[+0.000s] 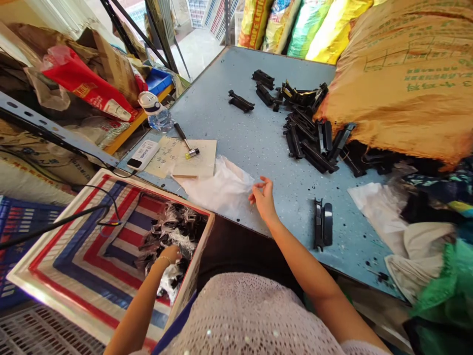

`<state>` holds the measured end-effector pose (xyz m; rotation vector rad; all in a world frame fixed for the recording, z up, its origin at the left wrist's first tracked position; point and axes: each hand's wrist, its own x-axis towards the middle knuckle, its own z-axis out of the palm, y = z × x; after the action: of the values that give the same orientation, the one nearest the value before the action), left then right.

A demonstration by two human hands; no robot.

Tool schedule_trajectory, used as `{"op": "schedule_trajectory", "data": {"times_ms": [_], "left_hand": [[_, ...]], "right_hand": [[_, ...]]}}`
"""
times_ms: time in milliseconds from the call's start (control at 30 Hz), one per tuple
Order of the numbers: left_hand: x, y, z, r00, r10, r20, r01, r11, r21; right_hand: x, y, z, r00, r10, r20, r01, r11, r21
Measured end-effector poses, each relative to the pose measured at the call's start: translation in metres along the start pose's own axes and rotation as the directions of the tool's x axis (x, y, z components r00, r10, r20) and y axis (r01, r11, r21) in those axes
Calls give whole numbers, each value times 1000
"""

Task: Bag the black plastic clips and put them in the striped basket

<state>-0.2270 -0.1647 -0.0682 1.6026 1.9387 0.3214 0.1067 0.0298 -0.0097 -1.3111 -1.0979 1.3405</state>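
My left hand (170, 254), with a beaded bracelet at its wrist, reaches down into the striped basket (210, 222). It rests among dark parts wrapped in clear plastic (177, 222), and its fingertips are partly hidden there. Over the table's front edge, my right hand (263, 196) has curled fingers, pinched at the right end of a thin white plastic bag (221, 187). The bag lies crumpled and flat on the blue table (207, 108). To the right of that hand, two black plastic parts (323, 224) stand side by side, apart from it.
Several black plastic parts (306, 133) are heaped before a big orange sack (402, 84). A small hammer (186, 140) lies on cardboard (205, 155) beside a white box (143, 155) and a water bottle (157, 113). A black cable (55, 224) crosses above the basket.
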Motion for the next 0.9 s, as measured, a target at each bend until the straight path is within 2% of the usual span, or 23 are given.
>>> {"op": "schedule_trajectory", "data": {"times_ms": [33,67,100,133,167,200,233,267,333,400,500,567,667,700,733,833,867,900], "left_hand": [[11,7,-10,999,-10,-34,10,1000,5],[24,16,-20,996,-28,-87,29,1000,10],[38,27,-29,987,-42,-157,43,999,8],[52,41,-35,971,-44,-236,45,999,-3],[64,55,-36,936,-32,-352,20,999,-36],[74,69,-34,905,-7,-426,-30,996,-81],[81,81,-27,887,-1,-461,-73,987,-144],[84,92,-18,873,-23,-487,-103,968,-231],[82,103,7,855,-104,-508,-127,907,-400],[72,106,33,852,-178,-492,-118,851,-511],[59,103,59,901,-196,-386,-86,792,-604],[55,101,63,944,-167,-285,-65,752,-656],[53,99,44,976,-119,-183,-42,721,-692],[53,100,32,981,-102,-168,-43,724,-689],[54,102,18,984,-73,-165,-57,744,-665],[72,119,-28,975,105,-197,-187,864,-467],[84,127,-43,963,180,-201,-246,891,-381],[98,135,-56,949,245,-197,-297,903,-311]], "right_hand": [[-5,1,4,981,-195,20,196,974,-114],[-9,3,9,922,-367,124,386,897,-216],[-13,5,16,823,-483,299,560,779,-282],[-16,8,24,693,-527,493,702,648,-295],[-18,11,33,557,-510,655,802,535,-265],[-18,16,41,448,-469,761,862,453,-228],[-18,20,47,385,-434,815,893,397,-211],[-17,24,52,367,-417,831,907,360,-220],[-13,32,55,391,-424,817,909,317,-271],[-9,36,54,410,-445,797,908,284,-308],[-5,37,49,433,-468,770,898,294,-327],[-5,34,46,457,-464,759,885,318,-339],[-12,29,39,500,-514,697,864,350,-362],[-17,27,37,490,-552,675,871,347,-348],[-22,25,36,452,-588,671,891,332,-310],[-31,22,42,261,-615,744,958,258,-124],[-30,21,48,234,-596,768,963,249,-100],[-26,21,54,250,-574,780,960,250,-124]]}}
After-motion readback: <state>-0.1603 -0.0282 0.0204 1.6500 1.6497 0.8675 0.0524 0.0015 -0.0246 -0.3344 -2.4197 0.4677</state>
